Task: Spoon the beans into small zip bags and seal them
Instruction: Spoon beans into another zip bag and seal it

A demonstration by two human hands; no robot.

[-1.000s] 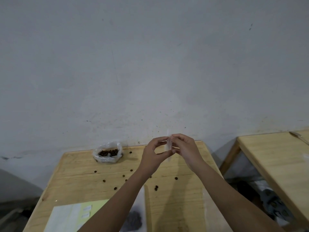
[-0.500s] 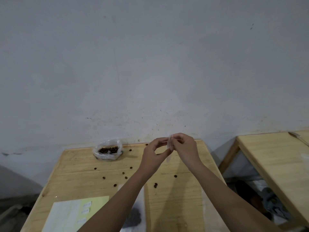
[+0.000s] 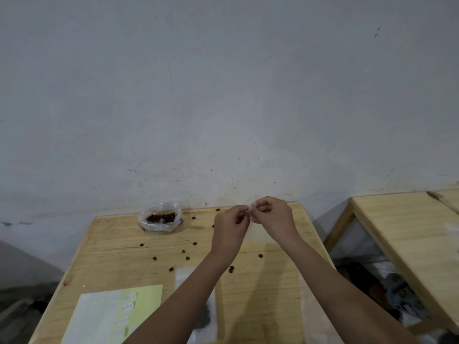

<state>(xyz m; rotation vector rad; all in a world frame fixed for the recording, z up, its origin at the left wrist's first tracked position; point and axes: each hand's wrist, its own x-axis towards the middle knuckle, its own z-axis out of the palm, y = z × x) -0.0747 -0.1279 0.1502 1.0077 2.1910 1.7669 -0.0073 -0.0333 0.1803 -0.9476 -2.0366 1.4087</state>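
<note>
My left hand (image 3: 229, 225) and my right hand (image 3: 272, 217) meet above the far part of the wooden table (image 3: 273, 281). Both pinch the top of a small clear zip bag (image 3: 250, 211) between thumb and fingers. The bag is thin and mostly hidden by my fingers; I cannot tell what is in it. An open plastic bag of dark beans (image 3: 161, 218) sits at the table's back left. Several loose beans (image 3: 195, 244) lie scattered on the wood. No spoon is visible.
A yellow-green sheet (image 3: 111, 316) with small white labels lies at the near left. A clear bag with dark contents (image 3: 205, 316) lies under my left forearm. A second wooden table (image 3: 407, 234) stands to the right across a gap. A grey wall rises behind.
My hands have closed together: the left fingers, earlier in an open ring, now curl onto the small bag beside the right hand. The view shifted slightly.
</note>
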